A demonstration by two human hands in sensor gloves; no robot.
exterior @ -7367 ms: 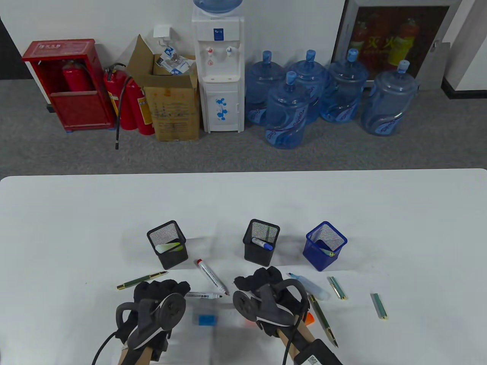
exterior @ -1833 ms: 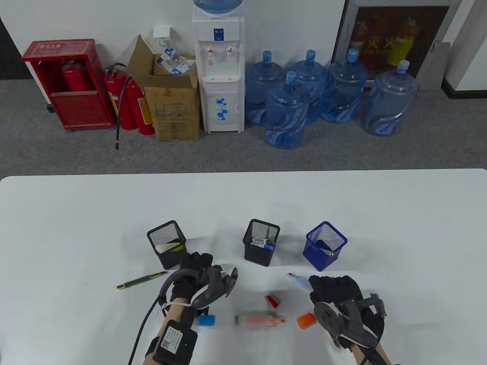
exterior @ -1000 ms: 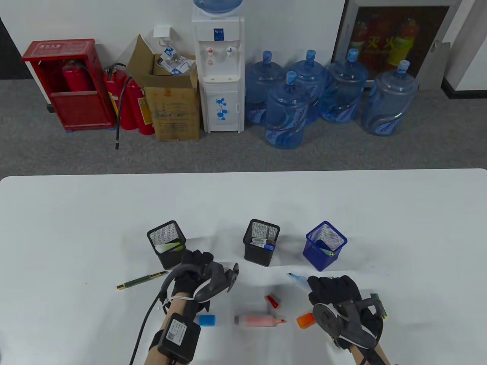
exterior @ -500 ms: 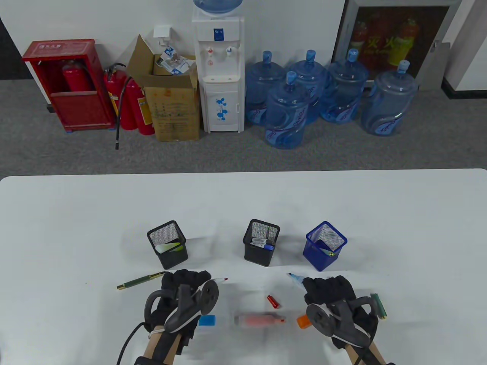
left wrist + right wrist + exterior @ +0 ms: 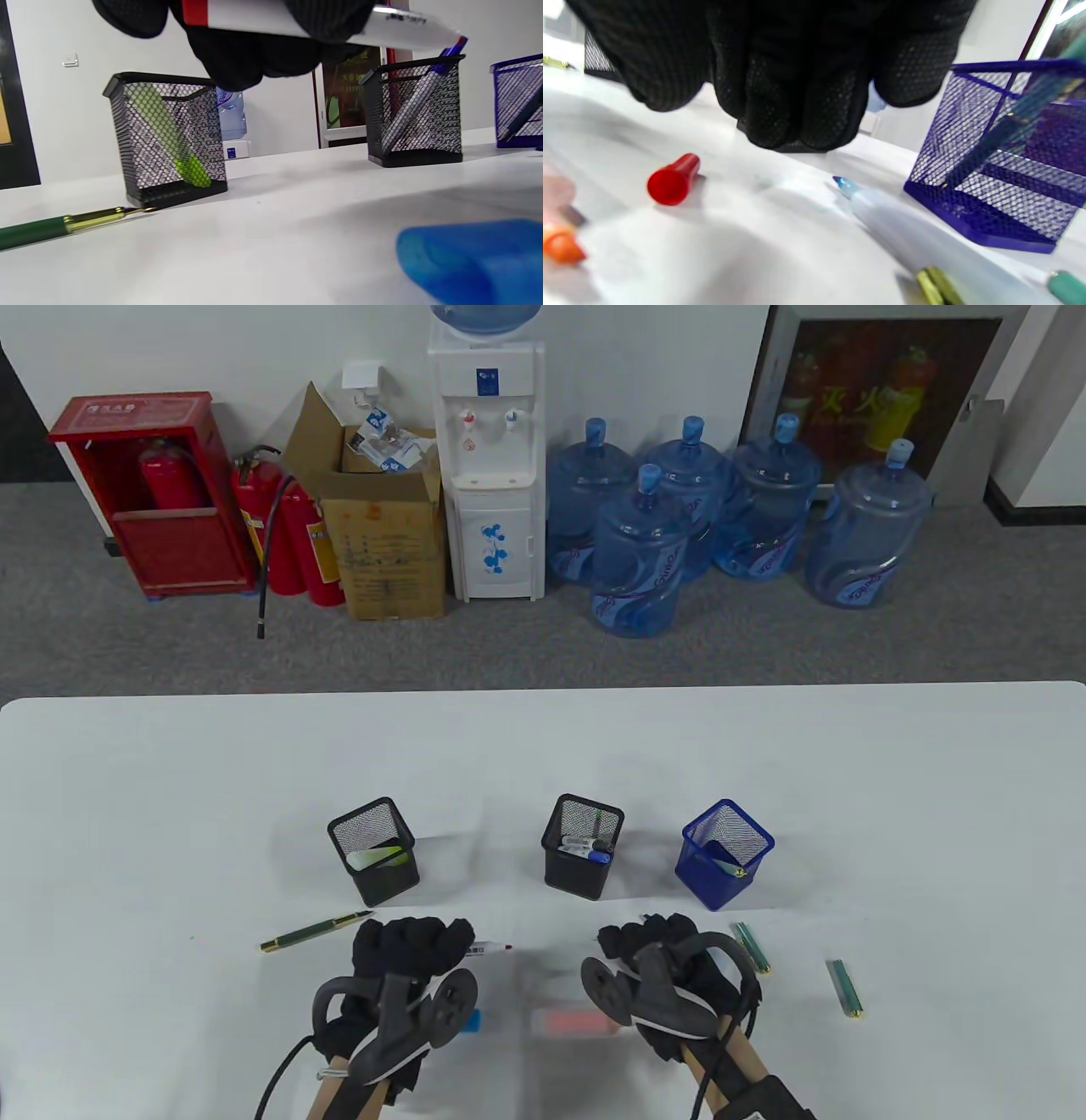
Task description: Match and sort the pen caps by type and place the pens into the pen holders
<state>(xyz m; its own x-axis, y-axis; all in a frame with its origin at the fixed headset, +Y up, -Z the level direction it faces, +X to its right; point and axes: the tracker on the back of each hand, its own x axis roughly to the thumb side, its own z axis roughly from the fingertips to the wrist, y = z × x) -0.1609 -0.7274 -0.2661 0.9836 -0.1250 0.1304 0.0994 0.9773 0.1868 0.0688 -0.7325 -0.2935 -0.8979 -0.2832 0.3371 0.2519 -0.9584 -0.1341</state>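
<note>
Capping step: left hand (image 5: 411, 946) gripped the uncapped white red-tipped marker (image 5: 322, 21); right hand (image 5: 649, 954), fingers curled, grip unclear, hovered above the small red plastic cap (image 5: 672, 180), which the marker tip likely needed next.

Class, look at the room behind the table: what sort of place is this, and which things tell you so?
Probably an office or workroom corner: a water cooler with spare water bottles on grey carpet, fire extinguishers beside a cardboard box.

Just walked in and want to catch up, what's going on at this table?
A person in sensor gloves is sorting pens into mesh holders. The left hand grips an uncapped red marker above the table. The right hand hovers over a loose red cap, holding nothing. A green pen and other caps lie loose.
</note>
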